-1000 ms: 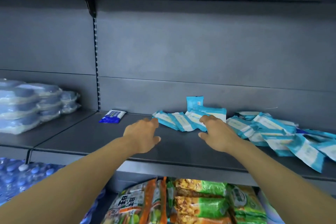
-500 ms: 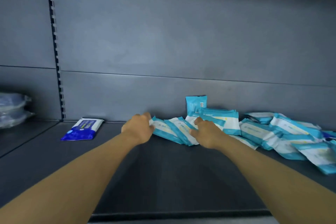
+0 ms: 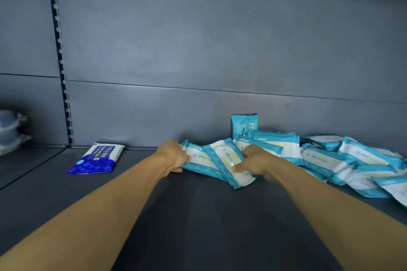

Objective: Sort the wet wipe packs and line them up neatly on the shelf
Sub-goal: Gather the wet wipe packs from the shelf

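Teal-and-white wipe packs lie overlapped on the grey shelf, toward its far edge, bracketed by both hands, apparently so the small bunch can be squared up together. The left hand curls its fingers round the bunch's left end; the right hand pinches its right end, thumb toward the near side. Further right sprawls a loose heap yet to be sorted; one teal pack stands against the back panel. A blue pack, a different kind, lies apart at left.
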Demonstrator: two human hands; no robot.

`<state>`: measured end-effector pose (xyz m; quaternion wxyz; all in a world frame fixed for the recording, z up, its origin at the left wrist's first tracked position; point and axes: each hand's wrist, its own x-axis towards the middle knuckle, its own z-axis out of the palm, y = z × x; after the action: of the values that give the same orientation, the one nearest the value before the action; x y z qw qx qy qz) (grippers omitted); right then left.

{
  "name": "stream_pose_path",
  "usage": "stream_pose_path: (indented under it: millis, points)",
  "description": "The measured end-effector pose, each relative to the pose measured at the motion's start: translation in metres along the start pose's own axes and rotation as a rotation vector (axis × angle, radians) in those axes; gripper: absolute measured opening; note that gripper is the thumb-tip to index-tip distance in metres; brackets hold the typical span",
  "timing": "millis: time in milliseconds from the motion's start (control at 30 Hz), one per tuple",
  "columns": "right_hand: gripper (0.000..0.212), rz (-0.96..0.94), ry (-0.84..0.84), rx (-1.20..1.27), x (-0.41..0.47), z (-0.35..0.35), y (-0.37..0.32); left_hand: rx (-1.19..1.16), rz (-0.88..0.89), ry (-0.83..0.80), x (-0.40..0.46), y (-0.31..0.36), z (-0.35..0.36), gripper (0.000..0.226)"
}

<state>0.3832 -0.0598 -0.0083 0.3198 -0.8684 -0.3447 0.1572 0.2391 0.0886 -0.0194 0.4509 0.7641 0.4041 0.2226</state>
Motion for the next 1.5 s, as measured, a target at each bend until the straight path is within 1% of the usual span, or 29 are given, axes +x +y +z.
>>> stream_pose_path:
  millis: [100, 167, 233, 267, 367, 433, 500, 533, 633, 700, 733, 767, 800, 867, 933, 1067, 1167, 1233, 1300, 1367, 1433, 1500]
  points:
    - [0.028, -0.095, 0.042, 0.075, -0.005, -0.001, -0.004, -0.084, 0.002, -0.021, -0.009, -0.001, -0.005, 0.022]
    - [0.027, -0.190, 0.067, 0.114, -0.008, -0.007, -0.009, -0.136, 0.006, -0.027, -0.015, -0.001, -0.010, 0.021]
    - [0.023, -0.295, 0.041, 0.147, -0.013, -0.011, -0.016, -0.171, 0.025, -0.042, -0.022, -0.001, -0.016, 0.021]
    - [0.019, -0.347, 0.029, 0.114, -0.016, -0.012, -0.020, -0.184, 0.040, -0.060, -0.026, -0.001, -0.019, 0.021]
    - [0.012, -0.435, 0.017, -0.151, -0.019, -0.005, -0.031, -0.224, 0.082, -0.133, -0.036, -0.002, -0.028, 0.027]
    - [0.010, -0.431, 0.004, -0.223, -0.020, 0.002, -0.035, -0.211, 0.089, -0.184, -0.041, -0.004, -0.035, 0.035]
    - [0.013, -0.431, 0.004, -0.229, -0.020, 0.006, -0.036, -0.197, 0.080, -0.227, -0.044, -0.006, -0.041, 0.042]
    - [0.016, -0.439, 0.001, -0.213, -0.021, 0.007, -0.036, -0.202, 0.077, -0.241, -0.045, -0.005, -0.044, 0.043]
    - [0.034, -0.450, -0.073, -0.129, -0.028, 0.012, -0.036, -0.221, 0.080, -0.231, -0.048, -0.004, -0.046, 0.041]
    - [0.048, -0.422, -0.141, -0.091, -0.031, 0.014, -0.037, -0.156, 0.092, -0.191, -0.050, -0.003, -0.046, 0.048]
    - [0.049, -0.409, -0.145, -0.049, -0.030, 0.014, -0.038, -0.117, 0.092, -0.178, -0.051, -0.003, -0.046, 0.053]
    - [0.046, -0.391, -0.112, -0.003, -0.028, 0.012, -0.038, -0.081, 0.085, -0.176, -0.052, -0.004, -0.047, 0.055]
    - [0.040, -0.371, -0.040, 0.022, -0.023, 0.009, -0.038, -0.048, 0.074, -0.179, -0.053, -0.005, -0.048, 0.055]
    - [0.030, -0.333, 0.129, -0.048, -0.010, 0.002, -0.037, 0.011, 0.076, -0.177, -0.052, -0.009, -0.051, 0.043]
    - [0.029, -0.307, 0.180, -0.134, 0.005, 0.003, -0.039, 0.047, 0.098, -0.155, -0.049, -0.015, -0.052, 0.034]
    - [0.037, -0.304, 0.071, -0.299, 0.031, 0.024, -0.044, 0.047, 0.088, -0.149, -0.041, -0.027, -0.050, 0.032]
    - [0.049, -0.252, -0.020, -0.456, 0.042, 0.037, -0.045, 0.051, 0.095, -0.152, -0.040, -0.033, -0.048, 0.030]
    - [0.055, -0.207, -0.038, -0.501, 0.044, 0.037, -0.047, 0.051, 0.103, -0.141, -0.043, -0.032, -0.048, 0.030]
    - [0.057, -0.167, -0.057, -0.462, 0.043, 0.034, -0.051, 0.036, 0.102, -0.129, -0.046, -0.030, -0.048, 0.032]
    - [0.052, -0.149, -0.080, -0.355, 0.041, 0.033, -0.055, 0.003, 0.093, -0.122, -0.049, -0.028, -0.049, 0.037]
    - [0.047, -0.159, -0.051, -0.284, 0.037, 0.034, -0.057, -0.033, 0.085, -0.115, -0.053, -0.027, -0.049, 0.046]
    - [0.038, -0.210, 0.007, -0.233, 0.030, 0.032, -0.059, -0.055, 0.092, -0.097, -0.057, -0.026, -0.048, 0.056]
